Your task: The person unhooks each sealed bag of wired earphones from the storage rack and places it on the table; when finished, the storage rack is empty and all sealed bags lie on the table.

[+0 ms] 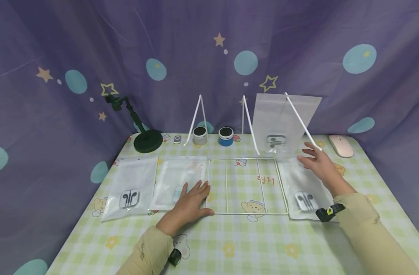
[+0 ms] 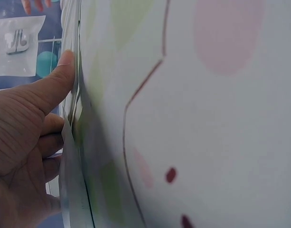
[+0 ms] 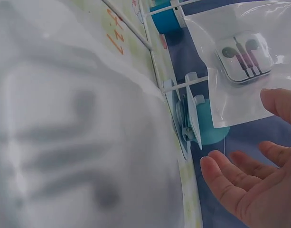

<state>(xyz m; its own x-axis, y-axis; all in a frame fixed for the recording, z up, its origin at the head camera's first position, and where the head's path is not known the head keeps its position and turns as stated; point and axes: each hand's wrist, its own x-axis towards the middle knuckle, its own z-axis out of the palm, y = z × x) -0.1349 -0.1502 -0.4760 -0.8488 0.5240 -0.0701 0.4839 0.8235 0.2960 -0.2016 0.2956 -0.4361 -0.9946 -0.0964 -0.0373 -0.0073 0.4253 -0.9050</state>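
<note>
A white wire rack (image 1: pixel 226 183) lies on the checked tablecloth, with three arms rising at its back. From its right arm hangs a clear zip bag (image 1: pixel 271 114) with a boxed pair of earphones (image 1: pixel 276 140) inside. My left hand (image 1: pixel 190 204) rests with fingers spread across the rack's left edge and partly over a flat bag (image 1: pixel 171 172). Below the hanging bag, my right hand (image 1: pixel 321 168) hovers over another earphone bag (image 1: pixel 292 179), fingers apart and loosely bent, holding nothing. In the right wrist view the hanging bag (image 3: pixel 230 104) is near the thumb.
A further earphone bag (image 1: pixel 133 172) lies at the left. Along the back stand a dark green stand (image 1: pixel 148 141), a small clip-like player (image 1: pixel 177 139), a grey-white speaker (image 1: pixel 200 136) and a blue speaker (image 1: pixel 226 136). A pink mouse (image 1: pixel 341 146) sits at the right.
</note>
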